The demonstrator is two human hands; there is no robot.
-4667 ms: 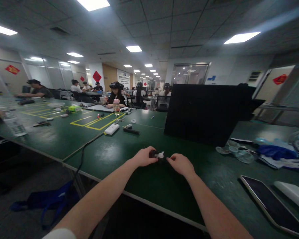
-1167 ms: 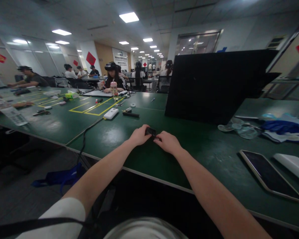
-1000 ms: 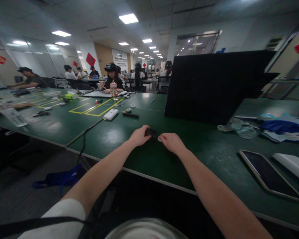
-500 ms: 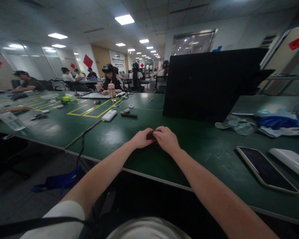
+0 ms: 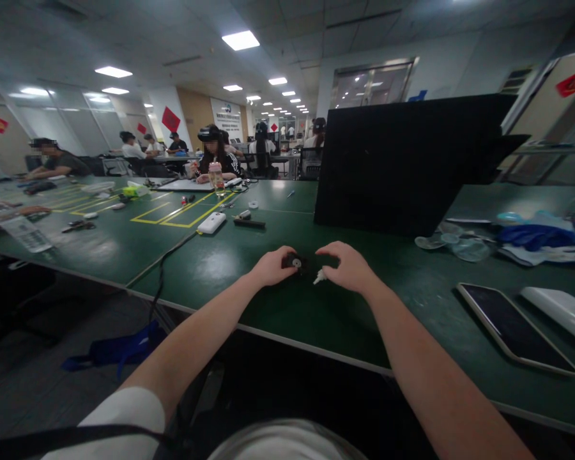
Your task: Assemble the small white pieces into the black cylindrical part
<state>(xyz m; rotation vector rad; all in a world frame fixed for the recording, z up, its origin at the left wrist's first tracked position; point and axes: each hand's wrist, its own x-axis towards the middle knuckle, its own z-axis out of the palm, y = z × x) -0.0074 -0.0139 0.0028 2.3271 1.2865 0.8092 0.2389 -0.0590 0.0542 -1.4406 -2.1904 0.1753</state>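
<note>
Since half a second ago, the right hand (image 5: 349,268) has drawn back from the small dark object (image 5: 291,260), which the left hand (image 5: 271,266) grasps in its fingers over the worktop (image 5: 211,260). The right thumb and forefinger stand parted beside a white piece (image 5: 319,276).

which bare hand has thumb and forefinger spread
The right bare hand, gap showing above a small white piece; the left bare hand pinches a small black part.

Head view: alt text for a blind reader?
A person's left hand holds a small dark part over a green table; the right hand, half open, has a small white piece at its thumb. A large black panel stands beyond.
</note>
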